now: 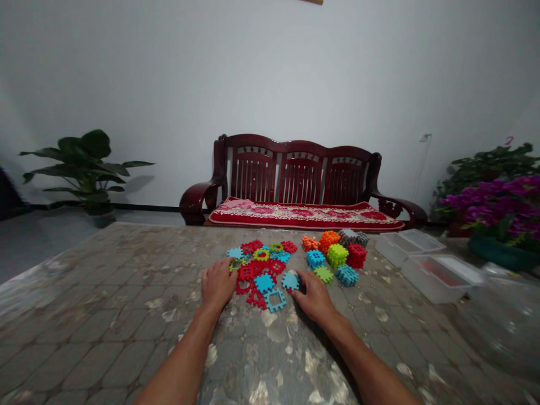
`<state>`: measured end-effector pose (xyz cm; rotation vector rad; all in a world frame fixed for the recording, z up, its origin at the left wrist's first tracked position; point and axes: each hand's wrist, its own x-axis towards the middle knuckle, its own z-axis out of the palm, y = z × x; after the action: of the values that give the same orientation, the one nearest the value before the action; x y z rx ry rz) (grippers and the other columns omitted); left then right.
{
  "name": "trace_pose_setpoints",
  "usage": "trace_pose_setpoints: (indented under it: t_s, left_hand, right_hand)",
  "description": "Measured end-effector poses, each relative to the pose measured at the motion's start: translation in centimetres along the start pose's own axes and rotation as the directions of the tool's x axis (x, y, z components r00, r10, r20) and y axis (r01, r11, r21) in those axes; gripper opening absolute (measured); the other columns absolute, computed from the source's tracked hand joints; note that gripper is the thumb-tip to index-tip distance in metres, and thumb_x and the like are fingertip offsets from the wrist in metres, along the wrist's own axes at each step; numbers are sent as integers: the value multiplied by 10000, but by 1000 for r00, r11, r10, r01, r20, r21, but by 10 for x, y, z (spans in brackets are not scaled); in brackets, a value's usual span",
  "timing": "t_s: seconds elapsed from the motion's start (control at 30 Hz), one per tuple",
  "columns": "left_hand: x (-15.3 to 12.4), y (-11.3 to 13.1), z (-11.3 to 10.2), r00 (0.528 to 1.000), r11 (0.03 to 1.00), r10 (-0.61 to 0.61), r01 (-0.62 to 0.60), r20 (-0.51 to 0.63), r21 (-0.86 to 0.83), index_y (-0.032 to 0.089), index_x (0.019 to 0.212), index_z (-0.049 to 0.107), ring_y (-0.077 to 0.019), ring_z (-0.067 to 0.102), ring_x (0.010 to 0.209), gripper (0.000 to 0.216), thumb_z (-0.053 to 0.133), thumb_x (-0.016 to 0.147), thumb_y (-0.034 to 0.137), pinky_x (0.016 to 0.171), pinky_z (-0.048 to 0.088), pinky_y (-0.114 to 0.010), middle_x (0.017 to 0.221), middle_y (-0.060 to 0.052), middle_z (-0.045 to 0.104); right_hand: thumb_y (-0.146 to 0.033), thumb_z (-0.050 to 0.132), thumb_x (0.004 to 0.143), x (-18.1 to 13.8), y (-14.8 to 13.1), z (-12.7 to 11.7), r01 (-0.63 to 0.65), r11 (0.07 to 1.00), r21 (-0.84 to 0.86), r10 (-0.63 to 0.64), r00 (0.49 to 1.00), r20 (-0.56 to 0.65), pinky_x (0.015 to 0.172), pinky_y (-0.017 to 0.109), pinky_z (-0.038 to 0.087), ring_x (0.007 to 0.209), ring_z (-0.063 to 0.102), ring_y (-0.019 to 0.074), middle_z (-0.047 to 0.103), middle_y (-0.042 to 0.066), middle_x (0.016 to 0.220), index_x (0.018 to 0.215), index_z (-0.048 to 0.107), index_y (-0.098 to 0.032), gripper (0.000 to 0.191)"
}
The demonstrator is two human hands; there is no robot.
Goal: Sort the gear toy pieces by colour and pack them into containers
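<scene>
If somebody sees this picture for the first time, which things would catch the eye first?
The bright heap of flat plastic tiles, red, blue and green, in the middle of the table, with the left hand and the right hand at its two sides. Just right of it stands a cluster of coloured cubes. Behind the table, a dark red wooden bench stands against the white wall.

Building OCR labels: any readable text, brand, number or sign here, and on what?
None readable.
No print shows on the tiles, cubes or bins.
The pink mark above the flowers: too small and blurred to read.
The wall item at the top edge: cut off, no text shows.
</scene>
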<state>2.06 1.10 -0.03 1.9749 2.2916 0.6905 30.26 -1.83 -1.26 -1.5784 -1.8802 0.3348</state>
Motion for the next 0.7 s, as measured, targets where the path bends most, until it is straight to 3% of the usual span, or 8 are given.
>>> trace_pose_setpoints:
  t_s: [0.2, 0.37, 0.53, 0.7]
  left_hand:
    - [0, 1, -3, 1000, 1000, -5, 5, 15, -1, 215, 1343, 638, -272, 606, 1296, 390, 477, 988, 233, 1152, 379, -457, 1368, -112, 693]
    - [-1, 2, -4, 1000, 1000, -5, 5, 22, 5, 225, 1350, 635, -272, 604, 1303, 390, 470, 997, 244, 1143, 386, -448, 1391, -106, 682]
    - [0, 1, -3, 1000, 1000, -1, 1, 18, 32, 229, 1352, 635, -275, 619, 1278, 387, 469, 1003, 251, 1125, 398, -439, 1378, -109, 690]
    - [1, 0, -3, 1000, 999, 11, -12, 17, 41, 225, 1346, 638, -275, 623, 1274, 383, 468, 1005, 264, 1105, 417, -434, 1367, -117, 694]
  right_hand:
    - [-198, 718, 777, 3, 1, -2, 29, 1000, -9, -28, 999, 34, 1065, 405, 490, 1185, 663, 283, 730, 117, 1280, 1326, 682, -193, 550]
    - [-204, 713, 793, -1, -4, -3, 101, 995, -25, -101, 995, -11, 1032, 403, 505, 1147, 670, 272, 742, 108, 1228, 1304, 683, -198, 512]
    - [-292, 689, 837, 0, -2, -16, 68, 993, -95, -88, 970, -226, 1014, 387, 495, 1106, 665, 262, 738, 116, 1208, 1284, 683, -179, 461]
    - [-369, 641, 860, 10, 25, -57, -115, 966, -232, 6, 906, -423, 982, 389, 466, 1047, 637, 268, 738, 118, 1162, 1305, 668, -176, 485]
